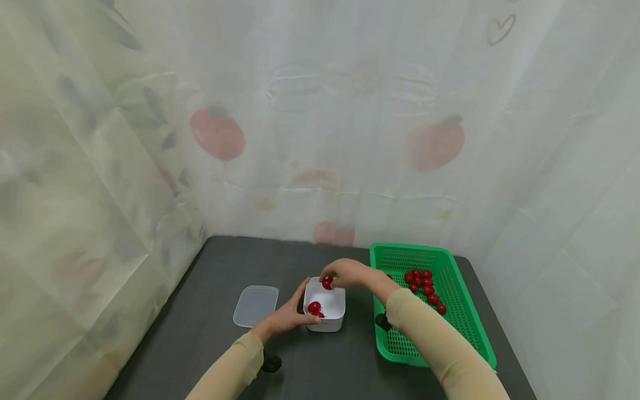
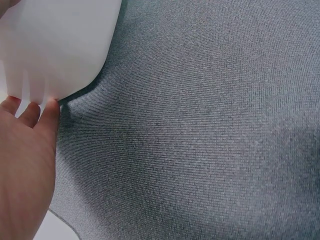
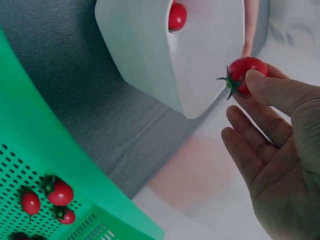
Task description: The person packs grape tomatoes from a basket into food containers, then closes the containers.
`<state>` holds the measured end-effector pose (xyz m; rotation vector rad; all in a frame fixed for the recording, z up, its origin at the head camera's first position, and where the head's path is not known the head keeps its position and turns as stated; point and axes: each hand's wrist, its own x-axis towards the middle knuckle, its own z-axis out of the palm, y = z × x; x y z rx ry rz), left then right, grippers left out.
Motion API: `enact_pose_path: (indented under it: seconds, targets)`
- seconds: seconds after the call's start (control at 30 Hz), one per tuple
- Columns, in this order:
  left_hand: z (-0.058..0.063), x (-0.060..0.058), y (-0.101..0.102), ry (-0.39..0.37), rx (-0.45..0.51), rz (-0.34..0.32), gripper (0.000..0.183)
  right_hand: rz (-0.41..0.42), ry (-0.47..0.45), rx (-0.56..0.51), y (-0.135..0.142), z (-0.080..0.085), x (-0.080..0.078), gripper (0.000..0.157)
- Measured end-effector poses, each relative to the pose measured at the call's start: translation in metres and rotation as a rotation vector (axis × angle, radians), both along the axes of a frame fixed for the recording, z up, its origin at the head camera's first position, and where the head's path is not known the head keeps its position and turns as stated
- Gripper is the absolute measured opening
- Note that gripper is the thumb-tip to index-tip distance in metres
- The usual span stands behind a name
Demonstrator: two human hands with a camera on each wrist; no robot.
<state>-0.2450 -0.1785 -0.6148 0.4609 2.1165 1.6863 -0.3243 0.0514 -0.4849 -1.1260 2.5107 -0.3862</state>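
My right hand (image 1: 344,272) pinches a cherry tomato (image 3: 246,72) between thumb and index finger, its green stem cap showing in the right wrist view. It is over the far end of a square white container (image 1: 334,324). A few red cherry tomatoes (image 1: 314,306) lie inside at the near left. My left hand (image 1: 288,316) spans the container's left side, thumb along the near side and fingers on the left wall. In the left wrist view, its fingertips (image 2: 51,106) touch the white wall low down.
Right of the container stands a green perforated basket (image 1: 462,289) with several cherry tomatoes (image 1: 427,282) inside. A flat translucent lid (image 1: 256,306) lies on the dark grey table (image 1: 225,261) to the left. Printed curtains (image 1: 320,139) surround the table.
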Motion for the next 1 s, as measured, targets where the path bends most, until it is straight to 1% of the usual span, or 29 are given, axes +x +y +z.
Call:
enact_pose_path:
  seconds: [0.23, 0.47, 0.6, 0.77, 0.87, 1.0]
  targets:
    - [0.001, 0.0, 0.0, 0.003, 0.007, -0.003, 0.111, 0.019, -0.003, 0.058, -0.011, -0.006, 0.005, 0.028]
    - [0.0, -0.001, -0.001, 0.0, 0.008, -0.005, 0.11, 0.034, 0.019, 0.106, -0.02, -0.006, 0.014, 0.026]
    - [-0.001, -0.001, -0.001, -0.007, 0.012, 0.001, 0.11, 0.043, 0.044, 0.157, -0.023, -0.013, 0.013, 0.024]
    - [-0.001, -0.001, -0.001, -0.017, 0.044, -0.017, 0.111, 0.057, 0.06, 0.204, -0.025, -0.023, 0.01, 0.022]
    - [-0.001, 0.0, -0.001, -0.026, 0.066, -0.023, 0.111, 0.067, 0.079, 0.229, -0.025, -0.026, 0.01, 0.022]
    - [0.0, 0.001, -0.001, -0.031, 0.064, -0.019, 0.109, 0.064, 0.09, 0.263, -0.026, -0.029, 0.012, 0.023]
